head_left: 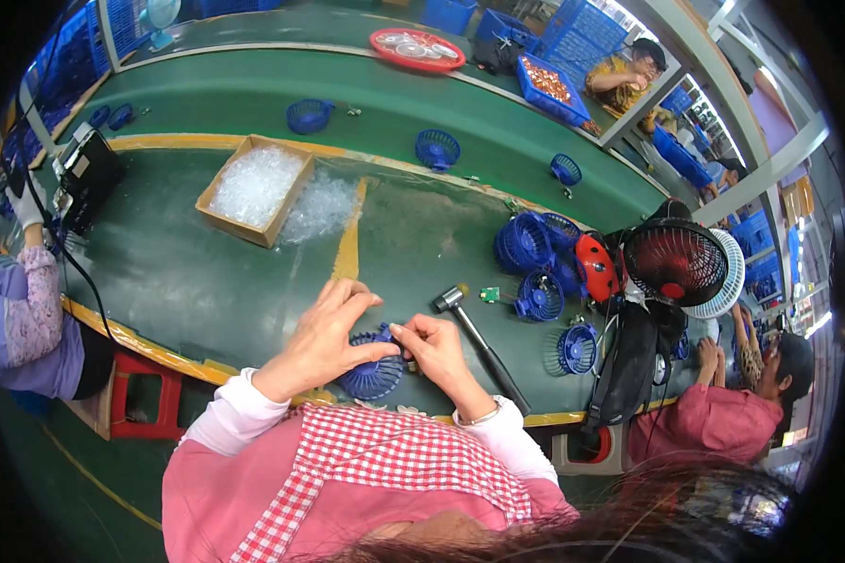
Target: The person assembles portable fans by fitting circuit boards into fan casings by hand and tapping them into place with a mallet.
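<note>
Handling blue cage (372, 381) | green worktable (207, 296), yellow-edged | green belt (376, 108), blue crates (584, 39) beyond

1 fisheye head view, down over nearby workbench (422, 235)

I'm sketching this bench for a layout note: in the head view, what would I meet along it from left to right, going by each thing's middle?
Black device → cardboard box → left hand → blue fan housing → right hand → hammer → another blue housing → black bag.
</note>
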`<state>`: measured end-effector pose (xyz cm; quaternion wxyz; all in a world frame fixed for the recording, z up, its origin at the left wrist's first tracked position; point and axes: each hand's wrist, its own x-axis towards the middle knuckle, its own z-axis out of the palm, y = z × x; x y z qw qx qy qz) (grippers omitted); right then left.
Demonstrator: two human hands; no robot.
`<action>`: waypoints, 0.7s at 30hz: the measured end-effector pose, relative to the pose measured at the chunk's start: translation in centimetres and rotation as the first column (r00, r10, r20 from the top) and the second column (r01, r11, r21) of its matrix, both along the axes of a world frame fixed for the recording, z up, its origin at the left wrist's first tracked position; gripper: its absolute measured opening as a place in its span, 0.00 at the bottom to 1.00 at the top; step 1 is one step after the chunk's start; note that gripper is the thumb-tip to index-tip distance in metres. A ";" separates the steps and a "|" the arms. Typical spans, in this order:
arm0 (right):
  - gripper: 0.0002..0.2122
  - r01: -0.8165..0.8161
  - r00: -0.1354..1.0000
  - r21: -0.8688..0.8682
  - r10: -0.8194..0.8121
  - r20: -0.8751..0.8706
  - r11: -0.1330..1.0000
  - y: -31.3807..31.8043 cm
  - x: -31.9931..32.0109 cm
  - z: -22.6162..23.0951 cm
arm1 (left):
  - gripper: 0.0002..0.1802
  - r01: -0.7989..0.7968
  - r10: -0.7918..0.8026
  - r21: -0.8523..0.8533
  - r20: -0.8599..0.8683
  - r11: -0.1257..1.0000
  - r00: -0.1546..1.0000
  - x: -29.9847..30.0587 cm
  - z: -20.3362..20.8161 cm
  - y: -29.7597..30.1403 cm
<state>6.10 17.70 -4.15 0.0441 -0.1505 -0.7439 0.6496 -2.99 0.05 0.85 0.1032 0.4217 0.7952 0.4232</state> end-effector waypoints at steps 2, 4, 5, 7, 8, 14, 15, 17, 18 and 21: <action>0.08 -0.036 0.999 0.205 0.029 0.037 0.978 -0.1 0.3 0.1 | 0.31 0.069 -0.073 -0.086 -0.051 0.994 0.996 0.4 -2.0 0.1; 0.05 -0.002 0.994 0.515 0.058 -0.092 0.857 0.6 0.4 0.5 | 0.31 0.036 -0.050 -0.122 -0.114 0.992 0.992 0.7 -3.6 0.3; 0.05 0.085 0.967 0.620 0.086 -0.240 0.780 1.1 0.6 0.5 | 0.29 0.004 -0.010 -0.116 -0.056 0.993 0.998 0.8 -3.9 0.3; 0.10 0.258 0.955 0.802 -0.018 -0.295 0.539 2.4 1.6 1.8 | 0.28 -0.005 0.002 -0.086 -0.031 0.996 1.000 0.9 -4.2 0.2; 0.14 0.233 0.972 0.870 -0.078 -0.221 0.434 3.1 2.1 2.6 | 0.28 -0.016 0.016 -0.052 -0.009 0.999 1.000 1.0 -4.5 0.3; 0.08 0.152 0.985 0.898 -0.137 -0.104 0.412 5.4 3.4 0.6 | 0.27 0.061 -0.060 -0.024 0.037 0.998 0.997 0.0 -4.8 1.4; 0.08 0.143 0.986 0.846 -0.147 -0.078 0.513 5.2 3.3 0.8 | 0.27 0.071 -0.067 -0.049 0.068 0.996 0.995 -0.1 -4.7 1.5; 0.07 0.197 0.980 0.779 -0.145 -0.137 0.595 3.4 3.5 2.6 | 0.27 0.049 -0.047 -0.035 0.061 0.998 0.997 0.2 -4.8 1.4; 0.06 0.218 0.976 0.741 -0.147 -0.162 0.635 2.5 3.8 3.4 | 0.26 0.043 -0.042 -0.022 0.060 0.999 0.997 0.4 -4.9 1.3; 0.13 0.246 0.944 0.749 0.022 -0.328 0.616 1.1 3.9 2.4 | 0.26 0.024 -0.023 -0.006 0.034 1.000 0.999 0.6 -4.9 1.4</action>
